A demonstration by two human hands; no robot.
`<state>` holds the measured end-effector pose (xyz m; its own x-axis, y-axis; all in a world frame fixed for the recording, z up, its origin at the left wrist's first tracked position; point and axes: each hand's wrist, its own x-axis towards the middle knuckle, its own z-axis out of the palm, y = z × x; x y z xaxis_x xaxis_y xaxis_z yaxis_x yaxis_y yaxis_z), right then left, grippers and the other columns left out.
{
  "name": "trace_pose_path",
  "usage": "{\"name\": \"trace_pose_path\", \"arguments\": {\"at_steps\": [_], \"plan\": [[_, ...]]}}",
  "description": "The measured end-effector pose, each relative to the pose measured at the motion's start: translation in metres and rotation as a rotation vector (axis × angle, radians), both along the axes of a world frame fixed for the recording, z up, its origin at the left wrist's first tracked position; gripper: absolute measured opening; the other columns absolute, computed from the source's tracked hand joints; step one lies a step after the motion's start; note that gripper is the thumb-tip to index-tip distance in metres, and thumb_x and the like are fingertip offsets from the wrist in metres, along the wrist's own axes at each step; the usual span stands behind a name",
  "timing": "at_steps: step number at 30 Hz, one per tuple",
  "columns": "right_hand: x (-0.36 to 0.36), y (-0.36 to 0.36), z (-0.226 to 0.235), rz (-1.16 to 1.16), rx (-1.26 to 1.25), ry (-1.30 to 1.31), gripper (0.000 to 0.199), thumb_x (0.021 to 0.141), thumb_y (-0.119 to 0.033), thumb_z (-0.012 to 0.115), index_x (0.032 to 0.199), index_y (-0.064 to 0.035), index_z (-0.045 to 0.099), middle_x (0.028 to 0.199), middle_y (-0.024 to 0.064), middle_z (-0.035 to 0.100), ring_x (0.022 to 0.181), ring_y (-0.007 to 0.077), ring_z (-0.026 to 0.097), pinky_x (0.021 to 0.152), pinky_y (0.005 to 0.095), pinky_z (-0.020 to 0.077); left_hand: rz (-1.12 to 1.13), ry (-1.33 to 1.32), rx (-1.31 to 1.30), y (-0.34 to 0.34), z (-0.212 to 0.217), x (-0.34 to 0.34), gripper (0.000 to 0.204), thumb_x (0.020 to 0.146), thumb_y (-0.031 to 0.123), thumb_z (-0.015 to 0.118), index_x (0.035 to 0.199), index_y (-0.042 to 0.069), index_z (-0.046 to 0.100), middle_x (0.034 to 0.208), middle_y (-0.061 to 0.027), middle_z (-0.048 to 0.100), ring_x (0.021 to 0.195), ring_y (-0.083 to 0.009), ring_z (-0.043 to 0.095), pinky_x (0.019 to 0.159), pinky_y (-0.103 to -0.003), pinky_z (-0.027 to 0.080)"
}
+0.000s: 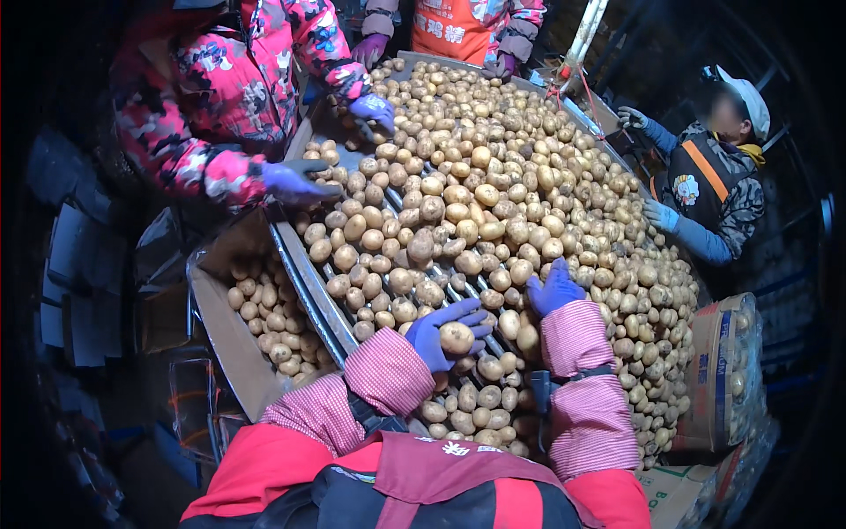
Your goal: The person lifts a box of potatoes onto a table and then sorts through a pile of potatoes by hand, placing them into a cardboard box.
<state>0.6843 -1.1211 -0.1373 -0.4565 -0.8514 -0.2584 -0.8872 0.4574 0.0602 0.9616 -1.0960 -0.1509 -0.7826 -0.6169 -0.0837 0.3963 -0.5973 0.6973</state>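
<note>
Your left hand [429,335] cradles potato [456,339] above slatted surface [310,286], fingers curled behind it, likely for steadiness. Your right hand [555,291] sits over potato heap [498,207]; can't tell whether its fingers grasp any.

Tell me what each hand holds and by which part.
The left hand holds a potato, fingers along its far side. The right hand is among other potatoes; any hold there cannot be told.
</note>
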Motion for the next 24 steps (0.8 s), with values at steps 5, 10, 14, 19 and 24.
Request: {"name": "trace_pose_path", "arguments": {"at_steps": [5,10,14,19,24], "plan": [[-0.032,-0.026,-0.01,0.043,-0.037,-0.248,0.073,0.085,-0.052,0.054,0.138,-0.0056,0.036,0.138,0.027,0.041,0.124,0.0413,0.048,0.104,0.0456,0.0394,-0.063,0.089,0.257,0.006,0.002,-0.001,0.058,0.096,0.016,0.049,0.147,0.002,0.025,0.15,-0.0169,0.035,0.132,-0.0301,0.044,0.104,-0.041,0.043],[-0.043,0.004,-0.019,0.184,-0.178,-0.378,0.063,0.085,-0.043,0.059,0.13,-0.003,0.043,0.127,0.0265,0.051,0.115,0.0406,0.053,0.098,0.0455,0.0432,-0.151,-0.007,0.632,0.0,0.009,-0.012,0.053,0.102,0.034,0.032,0.147,0.005,0.027,0.145,-0.0161,0.04,0.131,-0.0313,0.045,0.101,-0.042,0.044],[-0.004,0.041,-0.002,0.26,-0.103,-0.82,0.054,0.086,-0.04,0.062,0.123,-0.0011,0.052,0.11,0.0237,0.062,0.104,0.0364,0.061,0.092,0.0398,0.0475,-0.076,0.021,0.542,0.009,-0.006,-0.012,0.051,0.1,0.027,0.044,0.145,0.006,0.031,0.142,-0.019,0.043,0.118,-0.0359,0.055,0.094,-0.049,0.05],[0.035,-0.001,0.042,0.548,-0.38,-0.784,0.04,0.095,-0.035,0.05,0.12,-0.0042,0.06,0.11,0.0203,0.064,0.104,0.0359,0.061,0.092,0.0405,0.0475,-0.074,0.008,0.188,0.015,0.011,0.001,0.049,0.102,0.03,0.038,0.143,0.003,0.034,0.135,-0.0227,0.047,0.114,-0.0378,0.057,0.09,-0.05,0.053],[-0.077,-0.109,-0.016,0.412,-0.572,-0.206,0.044,0.094,-0.036,0.043,0.118,-0.0031,0.058,0.121,0.0227,0.058,0.112,0.0373,0.055,0.097,0.0442,0.0425,-0.01,-0.004,0.443,-0.004,0.033,-0.016,0.062,0.1,0.048,0.036,0.139,0.0,0.041,0.128,-0.0195,0.055,0.107,-0.0324,0.061,0.087,-0.041,0.054]]}}
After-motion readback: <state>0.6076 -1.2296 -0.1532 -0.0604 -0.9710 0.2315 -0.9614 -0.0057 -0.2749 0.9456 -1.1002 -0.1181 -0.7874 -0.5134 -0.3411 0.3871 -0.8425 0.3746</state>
